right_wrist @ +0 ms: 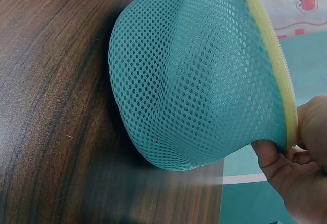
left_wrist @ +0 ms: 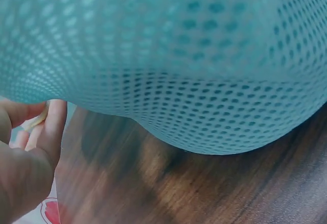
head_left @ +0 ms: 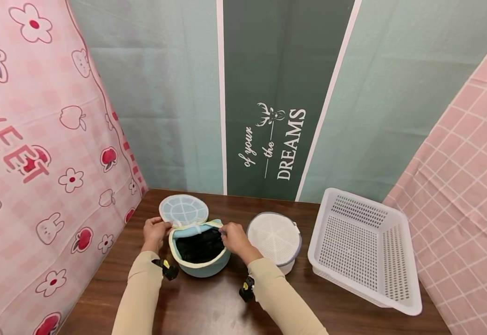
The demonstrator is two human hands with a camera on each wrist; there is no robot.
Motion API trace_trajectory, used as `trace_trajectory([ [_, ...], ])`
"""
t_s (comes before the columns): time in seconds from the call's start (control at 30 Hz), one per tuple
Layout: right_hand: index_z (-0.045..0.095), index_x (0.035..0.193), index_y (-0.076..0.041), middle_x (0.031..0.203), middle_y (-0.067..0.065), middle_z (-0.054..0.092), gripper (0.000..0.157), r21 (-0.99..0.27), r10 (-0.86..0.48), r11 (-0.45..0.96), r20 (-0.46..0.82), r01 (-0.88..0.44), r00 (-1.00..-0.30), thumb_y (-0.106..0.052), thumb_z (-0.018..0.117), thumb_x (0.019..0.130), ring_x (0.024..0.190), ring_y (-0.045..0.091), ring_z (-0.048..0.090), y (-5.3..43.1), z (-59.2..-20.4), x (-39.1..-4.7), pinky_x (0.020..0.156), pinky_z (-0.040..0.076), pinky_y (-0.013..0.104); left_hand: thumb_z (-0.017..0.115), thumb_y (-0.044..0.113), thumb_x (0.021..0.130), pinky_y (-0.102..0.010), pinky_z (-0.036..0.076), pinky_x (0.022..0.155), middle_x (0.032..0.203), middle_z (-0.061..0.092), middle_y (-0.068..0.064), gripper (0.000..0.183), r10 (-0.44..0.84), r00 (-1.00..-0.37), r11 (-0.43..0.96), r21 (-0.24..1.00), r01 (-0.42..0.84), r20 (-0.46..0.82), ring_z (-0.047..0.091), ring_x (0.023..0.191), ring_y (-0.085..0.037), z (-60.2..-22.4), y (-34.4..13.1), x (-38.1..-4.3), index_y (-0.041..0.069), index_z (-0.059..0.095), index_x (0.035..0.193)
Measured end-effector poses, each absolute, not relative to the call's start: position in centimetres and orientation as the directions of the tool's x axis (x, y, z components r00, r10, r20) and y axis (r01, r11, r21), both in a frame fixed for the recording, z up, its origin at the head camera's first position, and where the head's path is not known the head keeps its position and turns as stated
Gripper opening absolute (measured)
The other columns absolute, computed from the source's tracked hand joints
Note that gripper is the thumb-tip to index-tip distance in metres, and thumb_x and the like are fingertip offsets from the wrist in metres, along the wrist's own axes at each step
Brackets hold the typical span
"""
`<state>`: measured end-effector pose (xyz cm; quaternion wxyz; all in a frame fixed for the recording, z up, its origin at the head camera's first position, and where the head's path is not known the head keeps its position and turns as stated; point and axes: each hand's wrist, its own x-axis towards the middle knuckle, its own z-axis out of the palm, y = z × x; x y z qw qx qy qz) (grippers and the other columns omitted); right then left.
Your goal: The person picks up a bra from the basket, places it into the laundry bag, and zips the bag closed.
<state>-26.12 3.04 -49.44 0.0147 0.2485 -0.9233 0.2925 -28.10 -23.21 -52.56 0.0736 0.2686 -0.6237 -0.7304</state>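
A round teal mesh laundry bag [head_left: 203, 271] with a yellow zipper edge stands on the table, its lid [head_left: 183, 209] folded back behind it. Dark, soft-looking contents [head_left: 199, 245] lie inside. My left hand [head_left: 155, 231] pinches the bag's edge at the back left, near the lid's hinge; in the left wrist view its fingers [left_wrist: 53, 132] hold the rim beside the mesh wall. On the other side, my right hand [head_left: 236, 239] pinches the rim at the back right, with the thumb [right_wrist: 268, 155] against the mesh below the yellow zipper.
A white round mesh bag [head_left: 273, 237] with a grey-blue edge stands right of the teal one. Farther right is a white perforated plastic basket [head_left: 316, 260]. All rest on a dark wooden table [head_left: 210, 311], with fabric curtains behind and at both sides.
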Motion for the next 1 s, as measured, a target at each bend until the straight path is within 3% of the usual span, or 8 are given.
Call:
trace_trajectory([
  [0.17,0.068,0.105,0.000,0.102,0.011,0.067,0.021,-0.547,-0.432,0.706,0.172,-0.451,-0.885,-0.001,0.060,0.086,0.096,0.027,0.061,3.0,-49.4,-26.2,0.074,0.049,0.035,0.053,-0.011,0.081,-0.022,0.051,0.062,0.113,0.046,-0.024,0.052,-0.409,-0.865,-0.241,0.948,-0.207,-0.292,0.062,0.061,-0.008,-52.4,-23.4,-28.3,-0.010,0.037,0.130],
  [0.47,0.067,0.108,0.000,0.107,0.011,0.065,0.023,-0.572,-0.424,0.692,0.171,-0.440,-0.889,0.000,0.059,0.087,0.083,0.022,0.061,3.0,-49.3,-26.3,0.061,0.041,0.027,0.048,-0.010,0.083,-0.023,0.051,0.067,0.116,0.047,-0.023,0.046,-0.393,-0.884,-0.249,0.955,-0.164,-0.254,0.064,0.066,-0.009,-51.5,-23.5,-27.8,-0.007,0.044,0.129],
  [0.67,0.066,0.111,-0.004,0.106,0.010,0.065,0.024,-0.582,-0.413,0.688,0.176,-0.433,-0.894,-0.004,0.060,0.087,0.092,0.026,0.059,3.1,-49.4,-26.2,0.070,0.045,0.032,0.048,-0.009,0.085,-0.025,0.051,0.070,0.117,0.047,-0.023,0.047,-0.387,-0.885,-0.265,0.951,-0.162,-0.259,0.065,0.069,-0.010,-51.6,-23.4,-27.7,-0.006,0.044,0.131],
  [0.8,0.064,0.114,-0.007,0.078,0.005,0.063,0.026,-0.604,-0.399,0.677,0.179,-0.420,-0.899,-0.008,0.060,0.088,0.069,0.021,0.055,3.3,-49.3,-26.2,0.065,0.042,0.031,0.050,-0.007,0.088,-0.026,0.051,0.072,0.111,0.051,-0.019,0.043,-0.385,-0.892,-0.273,0.952,-0.137,-0.238,0.065,0.073,-0.011,-51.4,-23.5,-27.5,-0.007,0.045,0.130],
  [0.9,0.064,0.113,-0.006,0.058,0.000,0.051,0.025,-0.598,-0.394,0.669,0.218,-0.441,-0.893,-0.007,0.060,0.088,0.050,0.016,0.044,3.4,-49.1,-26.1,0.056,0.040,0.029,0.053,-0.008,0.088,-0.027,0.051,0.071,0.097,0.056,-0.013,0.037,-0.403,-0.893,-0.282,0.955,-0.087,-0.201,0.065,0.073,-0.012,-51.0,-23.5,-27.5,-0.008,0.050,0.125],
  [1.0,0.061,0.110,-0.005,0.062,-0.002,0.054,0.024,-0.602,-0.358,0.673,0.246,-0.431,-0.901,-0.007,0.062,0.086,0.052,0.013,0.046,3.5,-49.0,-26.1,0.053,0.041,0.028,0.055,-0.010,0.086,-0.028,0.052,0.070,0.082,0.056,-0.008,0.033,-0.418,-0.895,-0.298,0.954,-0.028,-0.157,0.065,0.071,-0.013,-50.6,-23.2,-27.4,-0.010,0.052,0.120],
])
